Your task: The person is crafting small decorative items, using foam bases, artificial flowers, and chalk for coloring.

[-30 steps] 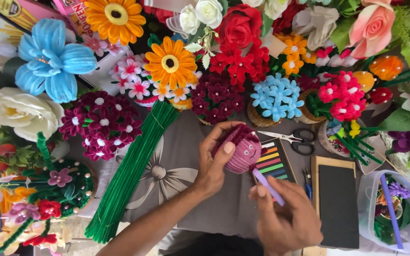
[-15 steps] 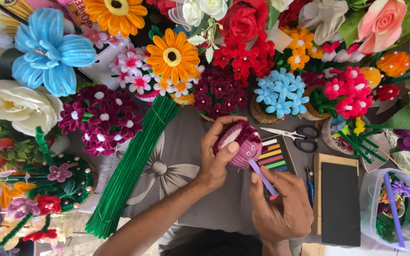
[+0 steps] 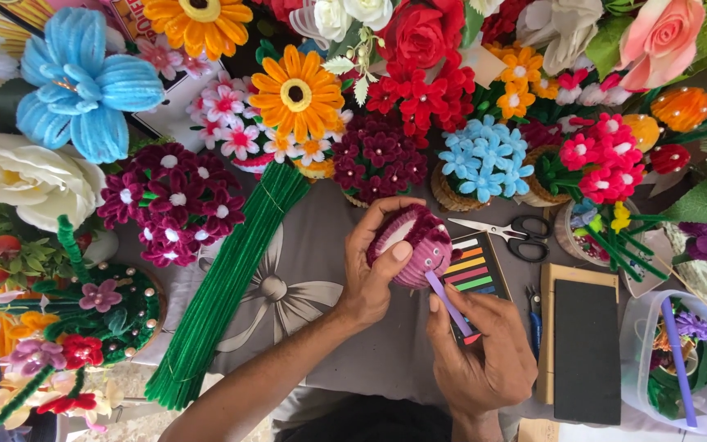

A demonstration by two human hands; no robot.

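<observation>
My right hand (image 3: 480, 352) had shifted its lilac stick (image 3: 448, 303) closer against the pink fuzzy ball (image 3: 419, 245), which my left hand (image 3: 374, 266) gripped between curled fingers (image 3: 386, 214) and thumb.

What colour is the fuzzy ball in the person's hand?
The fuzzy ball in the left hand is pink with darker maroon stripes, seen in the head view.

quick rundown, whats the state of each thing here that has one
left hand: gripping the pink ball
pink ball: lifted off the table, partly wrapped
right hand: pinching the purple stick
purple stick: tip against the ball
scissors: lying flat, blades shut
green stem bundle: tied, lying on the table
clear tub: uncovered, holding bits
</observation>
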